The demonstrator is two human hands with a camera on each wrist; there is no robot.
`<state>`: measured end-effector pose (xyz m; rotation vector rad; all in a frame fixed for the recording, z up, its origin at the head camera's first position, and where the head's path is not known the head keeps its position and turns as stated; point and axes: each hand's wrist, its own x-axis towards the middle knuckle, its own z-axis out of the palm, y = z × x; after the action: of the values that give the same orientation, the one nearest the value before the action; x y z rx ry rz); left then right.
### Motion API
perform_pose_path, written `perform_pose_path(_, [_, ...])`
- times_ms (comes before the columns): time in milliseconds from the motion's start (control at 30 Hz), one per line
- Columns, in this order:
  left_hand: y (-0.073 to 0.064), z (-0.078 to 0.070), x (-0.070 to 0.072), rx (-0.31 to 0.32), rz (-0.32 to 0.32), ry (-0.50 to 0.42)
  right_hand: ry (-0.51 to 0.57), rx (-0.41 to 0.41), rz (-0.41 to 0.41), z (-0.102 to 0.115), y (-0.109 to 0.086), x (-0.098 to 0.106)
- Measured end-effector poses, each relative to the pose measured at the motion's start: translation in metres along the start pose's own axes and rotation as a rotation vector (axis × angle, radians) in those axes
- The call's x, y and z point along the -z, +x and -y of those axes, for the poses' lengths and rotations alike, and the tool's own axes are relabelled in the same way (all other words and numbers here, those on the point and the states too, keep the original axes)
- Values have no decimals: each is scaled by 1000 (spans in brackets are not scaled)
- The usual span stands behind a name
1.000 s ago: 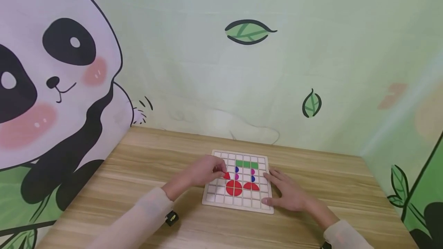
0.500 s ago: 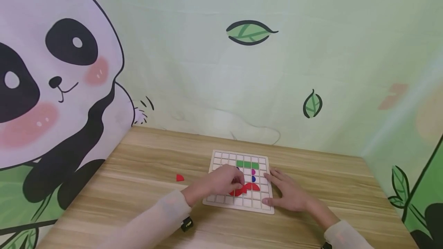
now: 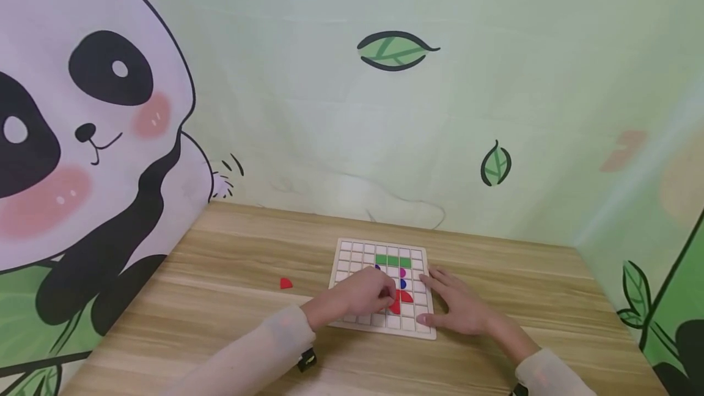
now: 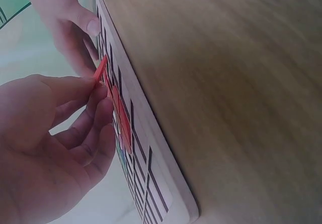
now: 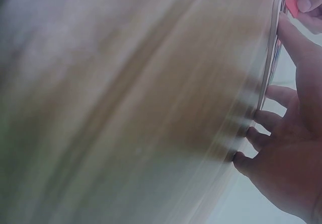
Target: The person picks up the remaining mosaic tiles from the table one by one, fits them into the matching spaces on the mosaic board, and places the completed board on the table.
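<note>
My left hand [image 3: 365, 292] is over the middle of a white gridded board [image 3: 345, 256], its thumb and fingertips pinching a red quarter-circle tile [image 4: 101, 70]. In the left wrist view this tile is tilted up on edge, close over the grid. Red tiles [image 4: 121, 121] lie flat on the board beneath the fingers. The head view has most of them hidden by the left hand. My right hand [image 3: 462, 309] rests at the board's right edge, fingers spread, with thumb and fingertips touching the rim.
Green tiles [image 3: 393, 260] form a row near the board's far side. Below them sit a magenta half-circle [image 3: 403, 273] and a blue half-circle [image 3: 403, 284]. A loose red quarter-circle [image 3: 286, 283] lies on the wooden table [image 3: 236, 261] left of the board. A panda-printed cloth wall [image 3: 330, 109] stands behind.
My left hand has moved right with the red tile, from the board's left side to beside the red half-circle. The loose red tile on the table came into view. The right hand stays put.
</note>
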<state>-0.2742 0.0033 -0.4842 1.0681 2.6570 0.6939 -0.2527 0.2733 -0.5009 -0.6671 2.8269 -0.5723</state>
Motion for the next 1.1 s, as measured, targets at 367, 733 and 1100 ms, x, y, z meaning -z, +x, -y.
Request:
perform_pose_path(367, [2,-2,0,-10,32,4,3,11,-3,0,0,0])
perform_pose_path(733, [1,-5,1,-14,50,30,-4,0,2,0,0,-1])
perform_pose_path(1100, [2,-4,-1,-42,19,113,-8,26,-4,-1,-1,0])
